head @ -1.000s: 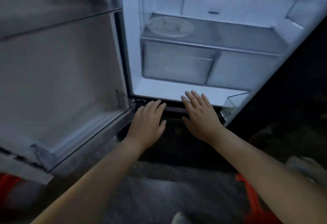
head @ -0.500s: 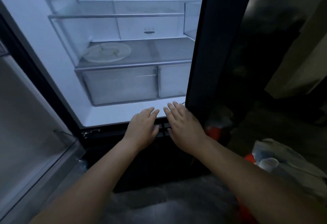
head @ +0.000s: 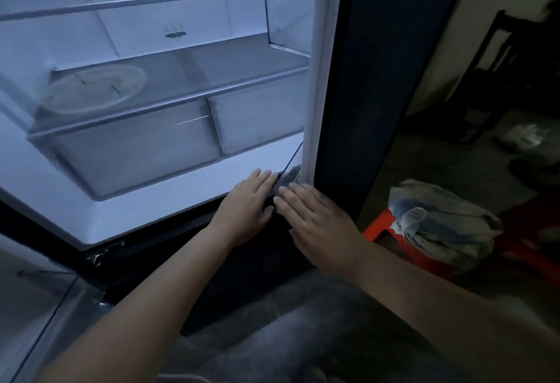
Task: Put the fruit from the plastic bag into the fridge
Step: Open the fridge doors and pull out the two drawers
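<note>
Two flat hands at the fridge sill
The left hand and right hand lie side by side, fingers straight, holding nothing; bag sits on a red stool right of the fridge

Plate on fridge shelf above two drawers; bag on stool right of fridge.

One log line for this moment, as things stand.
stage: fridge open, drawers shut | left hand: open, flat at lower front edge | right hand: open, beside it | bag: on red stool, untouched
</note>
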Available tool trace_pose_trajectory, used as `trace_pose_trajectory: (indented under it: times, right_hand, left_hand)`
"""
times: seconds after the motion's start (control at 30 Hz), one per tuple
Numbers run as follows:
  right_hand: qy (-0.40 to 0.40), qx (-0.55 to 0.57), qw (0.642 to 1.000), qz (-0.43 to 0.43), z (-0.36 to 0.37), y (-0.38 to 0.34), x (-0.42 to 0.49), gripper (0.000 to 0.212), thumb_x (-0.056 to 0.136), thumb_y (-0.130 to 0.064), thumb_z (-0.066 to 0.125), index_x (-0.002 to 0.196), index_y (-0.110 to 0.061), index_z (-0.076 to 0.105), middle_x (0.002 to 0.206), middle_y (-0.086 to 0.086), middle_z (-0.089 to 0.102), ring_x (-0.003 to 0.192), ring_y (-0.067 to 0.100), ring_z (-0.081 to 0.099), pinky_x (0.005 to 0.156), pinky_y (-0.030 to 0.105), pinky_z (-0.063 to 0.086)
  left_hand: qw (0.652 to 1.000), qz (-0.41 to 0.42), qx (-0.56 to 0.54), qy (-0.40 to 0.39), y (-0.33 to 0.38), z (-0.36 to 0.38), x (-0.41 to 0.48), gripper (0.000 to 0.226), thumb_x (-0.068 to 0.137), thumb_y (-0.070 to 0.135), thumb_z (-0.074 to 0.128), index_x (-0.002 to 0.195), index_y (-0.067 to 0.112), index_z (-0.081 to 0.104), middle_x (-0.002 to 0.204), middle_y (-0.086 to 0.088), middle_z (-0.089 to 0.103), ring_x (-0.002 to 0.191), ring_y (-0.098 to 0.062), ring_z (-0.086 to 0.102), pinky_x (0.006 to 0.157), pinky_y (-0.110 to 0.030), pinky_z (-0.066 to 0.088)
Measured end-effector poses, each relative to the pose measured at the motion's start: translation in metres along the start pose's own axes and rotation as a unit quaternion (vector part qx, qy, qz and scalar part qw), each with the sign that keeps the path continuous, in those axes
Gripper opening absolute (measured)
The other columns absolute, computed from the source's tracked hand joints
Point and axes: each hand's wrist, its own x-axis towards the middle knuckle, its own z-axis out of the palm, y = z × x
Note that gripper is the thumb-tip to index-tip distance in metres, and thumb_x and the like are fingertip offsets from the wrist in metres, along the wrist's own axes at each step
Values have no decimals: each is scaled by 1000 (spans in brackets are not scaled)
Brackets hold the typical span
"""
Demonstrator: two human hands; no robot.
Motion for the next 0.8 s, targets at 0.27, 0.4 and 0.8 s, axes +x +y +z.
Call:
trace_pose_trajectory:
  times: [0.27,0.4,0.8]
  right_hand:
    - [-108,-24,981,156,10,-30,-24,63,82,-32,58,136,-3,44,144,16,42,137,31,33,115,42,4]
    - [-124,4,968,220,25,-35,-27,67,72,-32,71,130,-3,52,137,15,51,129,29,45,114,41,19]
    - [-127,90,931,330,53,-32,-58,69,84,-17,57,146,-6,28,150,12,33,138,27,31,111,37,22]
  left_hand:
    - [989,132,6,-66,3,22,18,57,84,24,59,138,7,45,145,-10,43,138,-32,31,110,-48,32]
    - [983,159,8,-95,1,28,19,59,87,24,56,142,11,38,150,-6,35,143,-29,21,113,-47,26]
    - [968,234,-34,-90,31,46,21,61,87,12,52,145,15,34,154,-3,28,145,-25,14,116,-37,11]
